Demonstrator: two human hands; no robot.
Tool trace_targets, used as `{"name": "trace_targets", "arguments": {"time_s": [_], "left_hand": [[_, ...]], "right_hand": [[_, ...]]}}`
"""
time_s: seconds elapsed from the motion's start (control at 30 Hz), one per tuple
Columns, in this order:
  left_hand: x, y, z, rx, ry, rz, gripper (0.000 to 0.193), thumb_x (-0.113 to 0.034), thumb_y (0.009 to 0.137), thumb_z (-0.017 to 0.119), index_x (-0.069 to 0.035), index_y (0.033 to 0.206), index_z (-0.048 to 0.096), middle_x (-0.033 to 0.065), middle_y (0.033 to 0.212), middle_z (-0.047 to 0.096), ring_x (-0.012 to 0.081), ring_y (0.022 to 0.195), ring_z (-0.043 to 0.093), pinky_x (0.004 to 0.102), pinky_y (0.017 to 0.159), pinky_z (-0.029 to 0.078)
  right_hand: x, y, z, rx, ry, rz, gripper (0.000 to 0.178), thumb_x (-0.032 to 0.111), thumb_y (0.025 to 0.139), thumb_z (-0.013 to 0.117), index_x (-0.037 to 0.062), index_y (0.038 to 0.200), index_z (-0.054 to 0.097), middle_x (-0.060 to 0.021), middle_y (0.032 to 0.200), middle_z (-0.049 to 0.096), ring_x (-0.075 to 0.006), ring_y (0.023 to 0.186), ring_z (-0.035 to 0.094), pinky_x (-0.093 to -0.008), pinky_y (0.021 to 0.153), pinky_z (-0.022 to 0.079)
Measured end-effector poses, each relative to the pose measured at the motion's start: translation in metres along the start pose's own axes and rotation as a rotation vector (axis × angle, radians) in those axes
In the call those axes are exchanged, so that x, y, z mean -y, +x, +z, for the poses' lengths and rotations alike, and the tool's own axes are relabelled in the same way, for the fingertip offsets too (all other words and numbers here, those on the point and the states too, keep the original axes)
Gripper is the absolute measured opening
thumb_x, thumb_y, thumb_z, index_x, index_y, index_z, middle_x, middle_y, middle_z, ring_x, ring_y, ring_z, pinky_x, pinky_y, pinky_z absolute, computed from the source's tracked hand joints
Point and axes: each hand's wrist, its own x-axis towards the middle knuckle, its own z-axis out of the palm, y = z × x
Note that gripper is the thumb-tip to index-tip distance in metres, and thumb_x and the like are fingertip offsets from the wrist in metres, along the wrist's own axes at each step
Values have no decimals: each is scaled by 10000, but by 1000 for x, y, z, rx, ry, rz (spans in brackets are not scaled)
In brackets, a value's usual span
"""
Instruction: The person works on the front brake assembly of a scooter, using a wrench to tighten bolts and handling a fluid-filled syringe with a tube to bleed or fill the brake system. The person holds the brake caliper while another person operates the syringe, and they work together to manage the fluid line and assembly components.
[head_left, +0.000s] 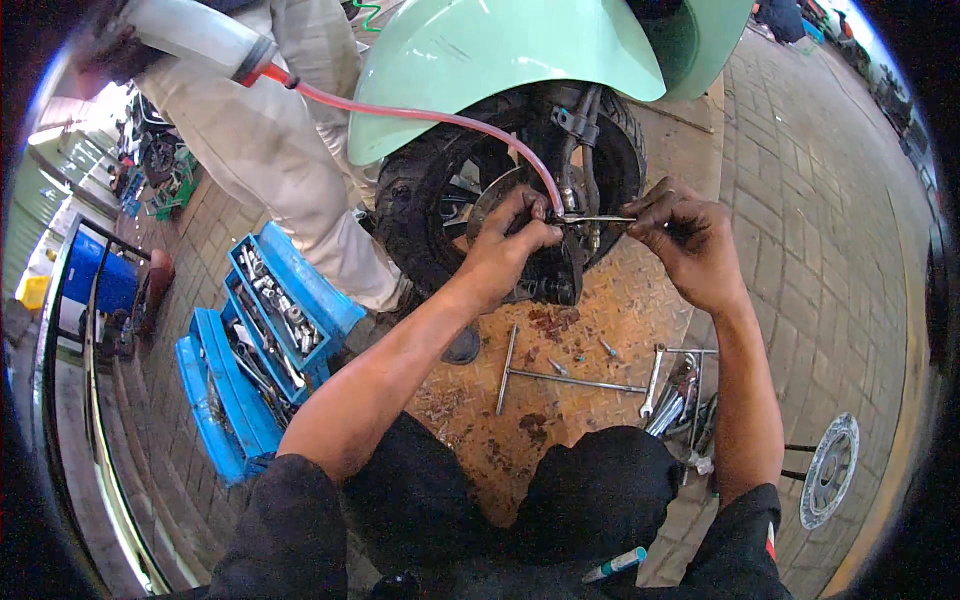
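R fingers [652, 213] pinch slim metal tool [602, 218] nr curved hose [440, 116].

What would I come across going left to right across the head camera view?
Blue barrel, open blue toolbox, left hand, slim metal tool, right hand, perforated metal disc.

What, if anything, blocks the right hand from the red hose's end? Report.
Nothing visible: the metal tool in the right hand reaches across to the lower end of the red hose, and the left hand is beyond it.
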Motion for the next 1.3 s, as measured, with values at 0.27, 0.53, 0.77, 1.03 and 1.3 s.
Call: {"name": "trace_targets", "arguments": {"time_s": [0.27,0.53,0.77,1.03,1.3], "left_hand": [[-10,1,4,20,215,111,289,-152,714,668,-67,927,491,29,891,481,145,882,458,283,838,394],[-19,-5,15,-138,416,114,545,-367,720,784,-82,1105,524,128,1092,589,279,1073,551,376,943,431],[-12,-19,23,-205,430,131,532,-355,730,774,-100,1112,505,177,1117,584,361,1093,555,443,899,450],[-8,-14,18,-194,393,212,628,-330,715,784,-82,1173,435,183,1112,568,365,1088,555,450,891,451],[-2,-11,4,-77,282,111,652,-334,759,726,-110,1235,341,171,1249,497,380,1203,484,548,956,371]], "right_hand": [[12,8,13,87,-246,152,161,87,868,619,11,1007,589,-179,929,646,-343,891,620,-388,787,490],[41,9,32,99,-519,327,337,266,898,601,14,1121,589,-239,1008,646,-429,947,610,-484,800,487],[69,-5,57,-32,-608,428,314,274,841,644,23,1029,617,-239,986,658,-447,940,609,-496,804,483],[82,-5,69,-125,-819,379,279,288,847,616,57,1003,617,-231,900,665,-442,890,622,-507,785,480],[71,4,47,-55,-786,301,298,262,835,665,-13,947,641,-209,835,680,-329,774,678,-398,695,520]]}}
